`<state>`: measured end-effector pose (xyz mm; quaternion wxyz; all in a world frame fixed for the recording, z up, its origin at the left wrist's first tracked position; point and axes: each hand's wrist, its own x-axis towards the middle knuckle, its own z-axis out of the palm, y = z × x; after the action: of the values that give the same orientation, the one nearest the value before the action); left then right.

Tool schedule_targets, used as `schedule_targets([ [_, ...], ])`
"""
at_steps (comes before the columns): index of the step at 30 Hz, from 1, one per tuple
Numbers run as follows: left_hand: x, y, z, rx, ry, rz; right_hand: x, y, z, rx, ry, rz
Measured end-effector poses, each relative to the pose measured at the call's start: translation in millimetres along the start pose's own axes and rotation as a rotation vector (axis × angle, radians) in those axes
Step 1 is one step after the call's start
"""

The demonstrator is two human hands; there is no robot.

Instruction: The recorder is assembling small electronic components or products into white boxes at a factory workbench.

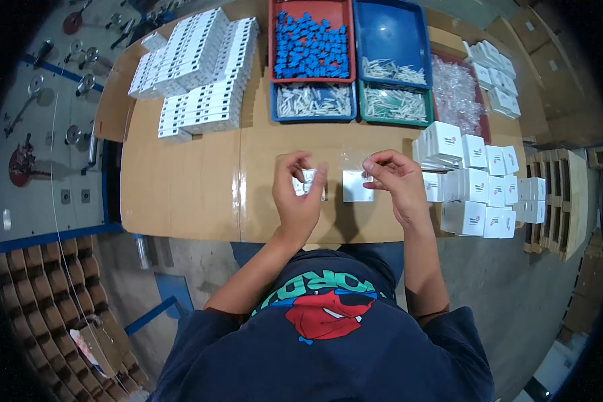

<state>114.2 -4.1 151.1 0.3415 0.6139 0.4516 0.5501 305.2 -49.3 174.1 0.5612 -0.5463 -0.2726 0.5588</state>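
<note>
My left hand (298, 201) hovers over small white pieces (307, 179) on the cardboard-covered table. Its thumb and fingers are curved but apart, and I see nothing gripped between them. With thumb and forefinger pressed together, my right hand (398, 181) pinches the edge of a small clear plastic bag (352, 155). The bag is hard to make out against the brown cardboard. Below it is a white square card (357, 191), partly behind the right fingertips; I cannot tell whether it is inside the bag.
Stacked white boxes stand at the far left (201, 60) and right (472, 184). Along the back are a red tray of blue parts (272, 40), a blue tray (392, 30), trays of white sticks, and clear bags (454, 90). Wooden pallets (556, 201) lie right of the table (181, 187).
</note>
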Motion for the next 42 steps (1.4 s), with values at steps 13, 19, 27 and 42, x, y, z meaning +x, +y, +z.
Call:
schedule_targets([
  [13, -15.3, -16.2, -17.2, -0.118, -0.403, -0.209, -5.3, 39.5, 36.2, 0.065, -0.05, 0.08],
  [19, -21.7, -14.6, -18.1, -0.082, -0.393, -0.263, -8.6, 44.9, 33.5, -0.038, -0.056, 0.022],
  [27, -24.6, -27.4, -13.2, -0.188, -0.3, -0.446, -11.8, 41.3, 43.8, -0.193, 0.016, -0.13],
  [42, -23.9, -12.2, -7.1, 0.031, -0.207, -0.206, -21.2, 34.5, 41.5, -0.869, -0.042, -0.534],
])
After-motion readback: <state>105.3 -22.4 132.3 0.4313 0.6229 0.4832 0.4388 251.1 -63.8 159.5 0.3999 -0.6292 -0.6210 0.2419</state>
